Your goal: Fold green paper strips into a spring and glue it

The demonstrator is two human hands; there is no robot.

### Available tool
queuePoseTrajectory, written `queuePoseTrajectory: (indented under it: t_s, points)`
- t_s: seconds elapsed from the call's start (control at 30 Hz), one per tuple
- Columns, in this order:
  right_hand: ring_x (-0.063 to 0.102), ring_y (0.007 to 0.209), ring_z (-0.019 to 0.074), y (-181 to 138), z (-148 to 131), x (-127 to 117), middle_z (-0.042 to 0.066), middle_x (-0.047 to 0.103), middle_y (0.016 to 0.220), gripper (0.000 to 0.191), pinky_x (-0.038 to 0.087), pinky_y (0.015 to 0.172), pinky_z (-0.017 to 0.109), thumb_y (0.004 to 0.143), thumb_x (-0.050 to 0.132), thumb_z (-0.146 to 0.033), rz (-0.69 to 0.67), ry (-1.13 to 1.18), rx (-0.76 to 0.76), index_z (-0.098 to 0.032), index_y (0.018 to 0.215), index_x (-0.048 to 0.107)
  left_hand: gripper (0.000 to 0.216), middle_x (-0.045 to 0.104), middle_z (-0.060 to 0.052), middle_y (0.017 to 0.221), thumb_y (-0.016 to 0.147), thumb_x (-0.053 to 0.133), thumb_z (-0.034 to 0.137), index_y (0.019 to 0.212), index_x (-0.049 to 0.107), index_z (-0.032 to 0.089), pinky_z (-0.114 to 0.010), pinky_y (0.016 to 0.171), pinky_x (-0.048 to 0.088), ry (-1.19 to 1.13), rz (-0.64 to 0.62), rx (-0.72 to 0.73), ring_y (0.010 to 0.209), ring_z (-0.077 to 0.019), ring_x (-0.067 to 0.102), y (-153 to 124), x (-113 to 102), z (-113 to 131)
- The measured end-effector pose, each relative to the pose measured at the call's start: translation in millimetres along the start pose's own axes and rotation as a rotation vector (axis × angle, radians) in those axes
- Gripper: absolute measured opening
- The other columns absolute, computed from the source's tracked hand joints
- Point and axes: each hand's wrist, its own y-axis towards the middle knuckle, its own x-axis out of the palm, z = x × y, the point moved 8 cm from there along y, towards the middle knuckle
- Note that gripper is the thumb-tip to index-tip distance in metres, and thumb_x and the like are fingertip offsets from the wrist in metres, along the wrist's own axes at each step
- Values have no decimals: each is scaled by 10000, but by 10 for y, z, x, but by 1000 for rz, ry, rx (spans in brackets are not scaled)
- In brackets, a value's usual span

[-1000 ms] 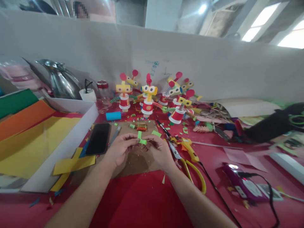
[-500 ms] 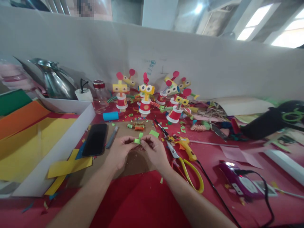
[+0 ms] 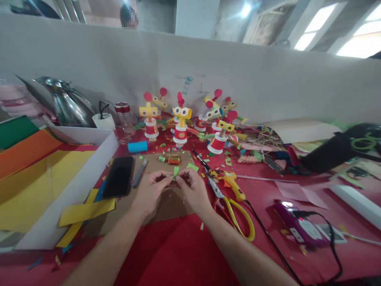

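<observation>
A small light green paper strip (image 3: 176,171) is pinched between the fingertips of both hands, above a piece of brown cardboard (image 3: 171,204). My left hand (image 3: 151,191) is closed on its left side. From the right, my right hand (image 3: 194,190) grips it with thumb and fingers. One end of the strip stands up between the hands; the part under the fingertips is hidden. Just beyond lie folded orange and green paper springs (image 3: 173,160) and a green paper square (image 3: 193,167). A grey marker-like stick (image 3: 139,173) rests beside my left hand.
Several paper-cup robot figures (image 3: 180,134) stand at the back. On the right are yellow-handled scissors (image 3: 241,218), a yellow glue gun (image 3: 235,186) with its cord, and a purple device (image 3: 300,228). A phone (image 3: 119,176) and a white box (image 3: 89,174) are on the left.
The green strip has been turned or folded between the fingers: its flat left part is no longer visible, and a narrow upright end shows. Both hands stay in nearly the same place.
</observation>
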Motion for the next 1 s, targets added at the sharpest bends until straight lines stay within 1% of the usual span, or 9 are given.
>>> queuePoseTrajectory:
  t_s: [0.2,0.3,0.43,0.5,0.57,0.63,0.7,0.83,1.0]
  points:
    - [569,613,124,0,63,3,-22,589,680,136,490,608,249,797,597,-339,7,138,106,-203,789,592,177,713,-32,743,677,735,271,804,709,151,-261,706,487,-18,18,0,671,-132,636,7,2,29]
    - [618,675,140,-17,78,28,-4,644,746,166,518,667,270,759,645,-342,-1,213,173,-193,832,629,193,705,-30,734,676,737,271,817,699,144,-251,701,484,-13,33,1,681,-129,632,-9,7,39]
    - [662,748,177,-41,66,68,36,696,815,219,533,736,308,733,683,-345,-37,216,180,-176,872,674,204,697,-32,793,708,707,276,866,673,152,-265,739,482,1,32,70,736,-138,626,-22,26,64]
    - [669,785,194,-51,38,38,55,709,863,250,536,752,324,752,671,-354,-14,144,133,-181,931,691,222,694,-34,857,706,706,262,899,653,166,-275,777,476,7,58,126,797,-147,625,-31,18,85]
    - [663,814,196,-65,-49,-20,58,702,907,247,536,749,322,766,668,-338,39,18,25,-204,970,702,243,687,-32,904,710,701,248,934,635,180,-283,810,470,-5,79,168,847,-153,621,-43,15,92]
    - [648,800,182,-92,-167,-60,50,681,915,204,530,717,300,783,656,-305,85,-105,-97,-232,964,715,248,682,-25,914,714,695,239,948,631,188,-283,821,469,-29,85,189,868,-154,618,-50,24,81]
    - [633,777,170,-116,-254,-73,43,664,904,172,518,679,280,793,642,-272,105,-177,-172,-248,942,725,238,681,-23,914,712,693,231,941,642,191,-277,817,471,-46,82,193,877,-155,616,-53,38,61]
    - [620,807,174,-126,-326,-89,42,659,900,147,498,676,273,793,627,-219,131,-254,-217,-241,903,721,196,693,-42,930,726,677,240,914,676,182,-281,805,473,-4,49,171,870,-168,621,-58,86,46]
    - [623,795,175,-105,-315,-89,41,667,887,157,485,621,256,804,611,-222,105,-261,-187,-237,920,716,171,710,-54,905,727,679,238,880,718,173,-292,826,455,165,75,157,871,-187,626,-89,66,146]
